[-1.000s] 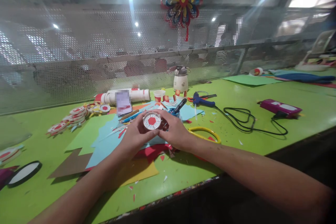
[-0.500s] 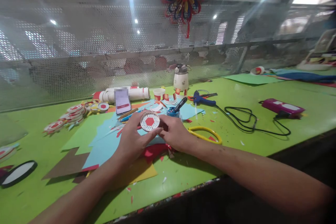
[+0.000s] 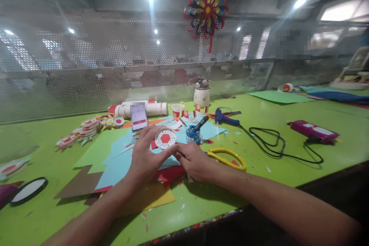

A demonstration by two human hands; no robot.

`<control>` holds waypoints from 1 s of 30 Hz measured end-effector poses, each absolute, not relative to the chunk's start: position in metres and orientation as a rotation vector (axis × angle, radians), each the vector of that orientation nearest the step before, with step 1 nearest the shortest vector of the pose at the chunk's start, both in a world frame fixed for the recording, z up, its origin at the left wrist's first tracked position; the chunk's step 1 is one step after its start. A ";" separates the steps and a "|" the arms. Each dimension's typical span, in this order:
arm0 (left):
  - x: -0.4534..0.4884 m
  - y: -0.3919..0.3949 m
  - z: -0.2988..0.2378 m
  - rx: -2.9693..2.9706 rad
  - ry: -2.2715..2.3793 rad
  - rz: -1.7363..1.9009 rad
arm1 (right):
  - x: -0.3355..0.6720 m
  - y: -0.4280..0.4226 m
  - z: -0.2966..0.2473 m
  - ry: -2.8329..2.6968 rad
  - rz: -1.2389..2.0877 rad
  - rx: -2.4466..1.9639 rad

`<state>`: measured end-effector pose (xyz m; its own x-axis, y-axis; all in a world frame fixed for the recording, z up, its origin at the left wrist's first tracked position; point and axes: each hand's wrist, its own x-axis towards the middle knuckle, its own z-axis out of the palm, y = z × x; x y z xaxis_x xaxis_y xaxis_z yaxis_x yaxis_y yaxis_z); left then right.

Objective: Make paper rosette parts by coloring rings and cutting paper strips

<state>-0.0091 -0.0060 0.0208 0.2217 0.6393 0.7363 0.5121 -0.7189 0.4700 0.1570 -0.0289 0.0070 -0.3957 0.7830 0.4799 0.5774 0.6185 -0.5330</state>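
Observation:
A round white paper disc [image 3: 165, 138] with a red hexagon in its middle and small blue marks around it is held up, its face toward me. My left hand [image 3: 144, 153] grips it from the left, thumb along the lower edge and fingers behind the upper left rim. My right hand [image 3: 191, 159] is closed at the disc's lower right edge, its fingertips meeting the left thumb; part of its grip is hidden. Just beyond the right hand stands a blue jar [image 3: 192, 133] with a black marker [image 3: 201, 123] in it. Blue paper sheets [image 3: 115, 165] lie beneath.
Yellow-handled scissors [image 3: 227, 158] lie right of my right hand. Farther right are a blue glue gun [image 3: 226, 118] and a purple box [image 3: 314, 131] with a black cable. A phone [image 3: 139, 118], a bottle [image 3: 201, 94] and stacked paper discs [image 3: 89, 127] stand behind.
My right hand has shifted down from the disc's right side to its lower right edge, uncovering the blue jar. The whole view has tipped up slightly. The left hand keeps its hold.

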 end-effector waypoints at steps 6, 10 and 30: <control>-0.012 -0.002 0.018 2.133 1.252 1.489 | 0.155 -0.038 0.021 -2.196 0.391 -1.010; -0.012 -0.001 0.018 2.092 1.291 1.478 | 0.159 -0.055 0.046 -2.296 0.397 -0.956; -0.007 0.005 0.006 2.366 1.222 1.013 | 0.339 -0.072 0.102 -2.195 0.001 -1.772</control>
<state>-0.0070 0.0052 0.0062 0.3922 0.7996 0.4548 0.5950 -0.5975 0.5375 0.3386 -0.0718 0.1023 -0.1800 0.9526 0.2453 0.9524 0.2311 -0.1986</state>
